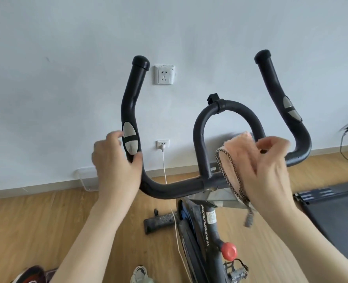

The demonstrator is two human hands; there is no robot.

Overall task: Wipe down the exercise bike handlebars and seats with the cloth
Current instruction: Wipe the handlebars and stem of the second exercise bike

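The black exercise bike handlebars (175,186) fill the middle of the view, with two upright horns and a centre loop (228,111). My left hand (116,160) grips the left horn, thumb and fingers curled round it at the grey pulse sensor (129,140). My right hand (271,166) holds a pink cloth (238,148) with a dark braided edge and presses it against the right side of the centre loop and crossbar. The seat is out of view.
The bike's frame (211,219) drops below the bars with a red knob (229,251) and a pedal (236,270). A white wall with sockets (164,74) stands close behind. A dark treadmill (332,211) lies at the right on the wooden floor.
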